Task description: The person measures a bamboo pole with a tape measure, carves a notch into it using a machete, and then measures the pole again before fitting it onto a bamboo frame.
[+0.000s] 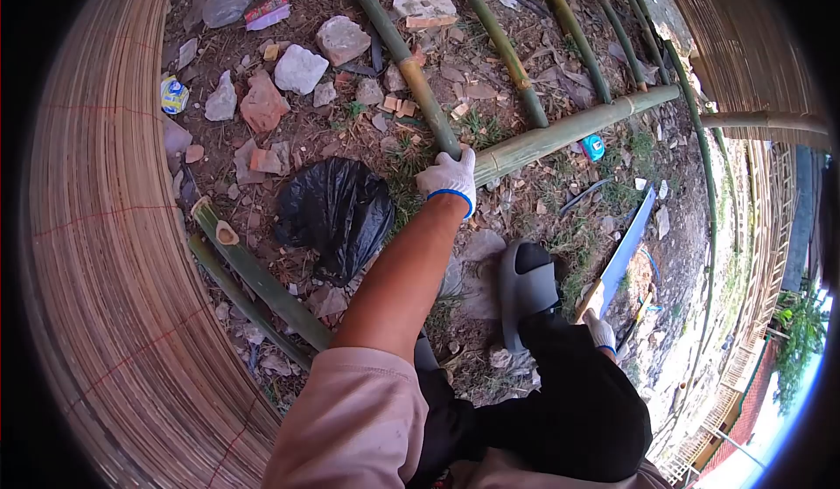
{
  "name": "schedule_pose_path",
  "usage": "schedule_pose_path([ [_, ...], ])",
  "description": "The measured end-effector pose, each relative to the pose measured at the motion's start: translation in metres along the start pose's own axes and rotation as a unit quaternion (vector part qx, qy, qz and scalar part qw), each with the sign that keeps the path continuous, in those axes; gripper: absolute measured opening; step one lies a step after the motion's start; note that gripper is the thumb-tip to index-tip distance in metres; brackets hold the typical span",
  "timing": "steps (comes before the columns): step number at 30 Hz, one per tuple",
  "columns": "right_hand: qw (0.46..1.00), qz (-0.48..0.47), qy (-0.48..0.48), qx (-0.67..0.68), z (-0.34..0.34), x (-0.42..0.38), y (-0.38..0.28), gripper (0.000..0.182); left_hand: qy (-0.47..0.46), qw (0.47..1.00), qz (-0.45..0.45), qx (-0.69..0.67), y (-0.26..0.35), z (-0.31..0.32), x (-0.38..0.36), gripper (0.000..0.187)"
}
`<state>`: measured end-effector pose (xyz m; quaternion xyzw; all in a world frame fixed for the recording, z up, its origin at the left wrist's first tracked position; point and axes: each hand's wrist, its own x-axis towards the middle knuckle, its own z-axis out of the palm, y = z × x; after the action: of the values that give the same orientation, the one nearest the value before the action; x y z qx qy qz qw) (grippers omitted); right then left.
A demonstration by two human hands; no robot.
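Note:
My left hand (450, 178), in a white glove with a blue cuff, is closed around the near end of a thick green bamboo pole (569, 135), where a thinner upright bamboo pole (407, 62) meets it. Lower right, my right hand (599, 330), also gloved, grips the wooden handle of a handsaw (626, 242). The saw's blue blade points up and away, apart from the bamboo. More thin bamboo poles (503, 43) join the thick pole side by side.
Rolled slat mats (114, 183) stand at the left. A black plastic bag (337, 213), stones (300, 69) and cut bamboo pieces (271, 288) lie on the littered ground. My sandalled foot (529, 288) is beside the bamboo. A blue can (593, 147) lies near the thick pole.

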<state>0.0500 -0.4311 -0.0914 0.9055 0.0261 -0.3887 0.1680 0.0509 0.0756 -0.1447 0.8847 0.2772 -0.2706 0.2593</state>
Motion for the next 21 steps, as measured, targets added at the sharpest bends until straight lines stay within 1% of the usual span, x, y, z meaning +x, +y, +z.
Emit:
schedule_pose_path([
  [1,0.992,-0.093,0.06,0.065,0.009,0.004,0.005,0.064,0.005,1.0,-0.001,-0.001,0.001,0.0,-0.002,0.083],
  [2,0.994,-0.095,0.051,0.017,0.018,0.014,0.009,0.054,-0.004,1.0,0.006,0.001,0.0,-0.003,-0.003,0.081],
  [3,0.994,-0.098,0.046,-0.033,0.024,0.025,0.008,0.044,0.011,1.0,0.007,-0.001,0.0,0.002,-0.001,0.08],
  [4,0.993,-0.107,0.049,-0.032,0.027,0.032,0.001,0.044,0.022,1.0,0.011,-0.003,-0.001,0.004,-0.002,0.08],
  [5,0.983,-0.104,0.129,-0.076,0.03,0.038,-0.007,0.048,0.032,0.999,0.015,-0.004,-0.002,0.007,-0.002,0.08],
  [7,0.942,-0.096,0.28,-0.155,0.042,0.048,-0.022,0.064,0.038,0.999,0.011,-0.008,-0.001,0.004,-0.005,0.08],
  [8,0.943,-0.104,0.278,-0.153,0.044,0.053,-0.025,0.064,0.03,0.999,0.014,-0.006,-0.002,0.003,-0.004,0.081],
  [10,0.991,-0.059,0.115,-0.041,0.043,0.06,-0.023,0.065,0.02,1.0,0.011,0.0,-0.002,0.005,-0.006,0.082],
  [11,0.999,-0.036,0.035,0.016,0.04,0.067,-0.025,0.065,0.018,1.0,0.009,0.006,0.0,0.004,-0.007,0.083],
  [12,0.999,-0.028,0.039,0.02,0.047,0.07,-0.025,0.06,0.022,1.0,0.007,0.011,0.001,0.0,-0.005,0.084],
  [13,0.996,-0.025,0.09,-0.01,0.05,0.065,-0.033,0.053,0.023,1.0,0.003,0.008,0.002,-0.002,-0.006,0.085],
  [14,0.996,-0.035,0.087,-0.006,0.046,0.062,-0.045,0.053,0.024,1.0,0.011,0.017,0.001,-0.003,-0.007,0.086],
  [18,0.997,0.065,0.032,-0.011,0.026,0.043,-0.08,0.047,0.024,0.999,0.025,0.035,-0.002,-0.001,-0.008,0.091],
  [19,0.998,0.06,0.031,-0.011,0.026,0.048,-0.078,0.047,0.029,0.999,0.031,0.034,-0.002,-0.002,-0.009,0.092],
  [20,0.999,0.043,0.004,-0.025,0.028,0.052,-0.07,0.049,0.038,0.998,0.037,0.038,-0.003,-0.001,-0.01,0.093],
  [21,0.999,0.026,-0.021,-0.041,0.025,0.059,-0.068,0.05,0.009,0.999,0.043,0.02,-0.005,-0.007,-0.01,0.091],
])
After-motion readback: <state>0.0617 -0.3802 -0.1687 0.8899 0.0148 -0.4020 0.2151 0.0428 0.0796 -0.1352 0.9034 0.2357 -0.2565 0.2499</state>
